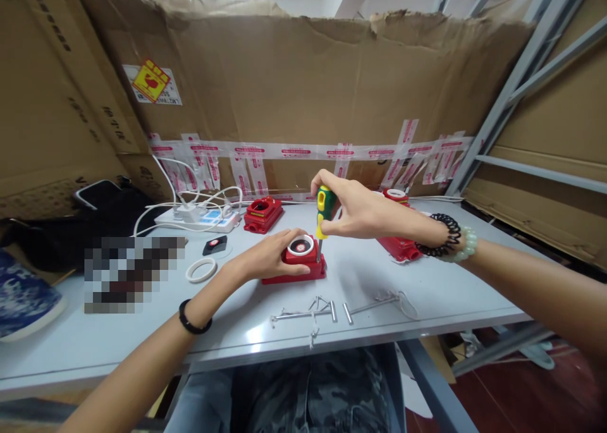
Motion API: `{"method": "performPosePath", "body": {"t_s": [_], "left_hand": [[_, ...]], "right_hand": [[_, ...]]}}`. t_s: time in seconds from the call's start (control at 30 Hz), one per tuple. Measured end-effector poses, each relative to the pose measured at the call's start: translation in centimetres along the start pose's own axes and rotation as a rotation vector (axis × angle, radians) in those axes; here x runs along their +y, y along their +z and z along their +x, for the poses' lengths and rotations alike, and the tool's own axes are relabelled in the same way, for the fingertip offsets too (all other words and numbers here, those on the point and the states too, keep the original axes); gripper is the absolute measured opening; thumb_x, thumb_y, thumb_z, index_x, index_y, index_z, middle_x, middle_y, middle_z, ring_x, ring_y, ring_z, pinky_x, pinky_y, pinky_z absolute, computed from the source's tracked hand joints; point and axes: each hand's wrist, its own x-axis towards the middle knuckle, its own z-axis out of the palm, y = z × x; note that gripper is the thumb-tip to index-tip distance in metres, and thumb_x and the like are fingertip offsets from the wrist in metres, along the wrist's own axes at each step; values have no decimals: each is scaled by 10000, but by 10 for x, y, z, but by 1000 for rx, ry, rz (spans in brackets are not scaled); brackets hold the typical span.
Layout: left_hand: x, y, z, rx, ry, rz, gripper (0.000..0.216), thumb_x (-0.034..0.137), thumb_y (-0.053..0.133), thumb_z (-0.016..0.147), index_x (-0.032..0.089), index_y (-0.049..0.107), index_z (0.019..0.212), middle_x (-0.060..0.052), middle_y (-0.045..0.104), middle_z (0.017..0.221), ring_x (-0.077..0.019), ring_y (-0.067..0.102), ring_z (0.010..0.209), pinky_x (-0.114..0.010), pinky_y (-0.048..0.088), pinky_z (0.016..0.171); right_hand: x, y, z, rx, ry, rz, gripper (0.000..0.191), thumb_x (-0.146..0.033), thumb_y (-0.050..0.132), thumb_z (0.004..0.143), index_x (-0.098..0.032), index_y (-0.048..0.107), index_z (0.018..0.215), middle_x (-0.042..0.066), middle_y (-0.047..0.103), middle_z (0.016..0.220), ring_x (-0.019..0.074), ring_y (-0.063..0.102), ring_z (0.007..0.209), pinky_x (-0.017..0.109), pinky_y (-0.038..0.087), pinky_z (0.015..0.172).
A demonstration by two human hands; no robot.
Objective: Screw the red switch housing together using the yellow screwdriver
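A red box-shaped housing (294,272) with a white ring (300,245) around a dark round centre sits on the table before me. My left hand (270,256) grips it from the left, thumb along its front. My right hand (348,205) is wrapped round the handle of a green and yellow screwdriver (324,210). The screwdriver stands nearly upright, its shaft reaching down to the right end of the housing; the exact contact of its tip is too small to make out. Metal T-shaped rods (306,315) with string lie in front of the housing.
Another red housing (263,215) stands behind, and more red parts (401,248) lie to the right, partly behind my forearm. A loose white ring (201,270), a power strip (203,219) with cables and a dark bag (95,224) are at left. Cardboard (303,85) walls the back.
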Motion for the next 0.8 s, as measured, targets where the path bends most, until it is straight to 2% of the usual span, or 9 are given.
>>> {"method": "performPosePath", "body": {"t_s": [0.2, 0.37, 0.43, 0.53, 0.67, 0.8], "left_hand": [[0, 0, 1, -11, -7, 16, 637, 593, 611, 754, 240, 431, 1253, -83, 580, 1105, -257, 580, 943, -353, 454, 810], [0, 0, 0, -18, -12, 17, 642, 588, 609, 757, 232, 418, 1257, -95, 569, 1136, -259, 573, 968, -352, 449, 825], [1, -1, 0, -16, -5, 15, 642, 594, 606, 757, 235, 419, 1256, -94, 567, 1139, -258, 573, 971, -350, 449, 824], [2, -1, 0, -13, -5, 17, 630, 586, 608, 759, 235, 425, 1249, -89, 576, 1114, -255, 577, 956, -345, 452, 809], [1, -2, -1, -19, -5, -1, 630, 594, 603, 764, 235, 423, 1249, -85, 583, 1114, -255, 582, 952, -344, 458, 803], [2, -7, -6, 3, -8, 13, 742, 613, 591, 769, 264, 320, 1365, -113, 507, 1273, -295, 531, 1099, -396, 440, 889]], "right_hand": [[4, 12, 1, 161, -3, 77, 317, -174, 537, 694, -215, 392, 974, -35, 518, 726, 114, 464, 609, 277, 337, 554], [-1, 9, -1, 419, -72, 201, 215, -157, 476, 727, -207, 417, 927, -27, 502, 764, 109, 464, 642, 284, 365, 599], [-1, 8, -1, 472, -83, 243, 204, -149, 469, 730, -208, 419, 918, -27, 494, 773, 111, 470, 666, 287, 371, 620], [2, 14, -3, 468, -70, 284, 213, -159, 493, 731, -211, 417, 923, -39, 479, 743, 110, 461, 651, 284, 370, 617], [8, 30, -10, 382, -33, 295, 239, -144, 507, 714, -208, 435, 932, -56, 447, 713, 94, 424, 611, 265, 357, 587], [14, 41, -18, 322, 9, 299, 239, -168, 533, 717, -207, 442, 935, -68, 425, 684, 89, 404, 586, 248, 348, 556]]}}
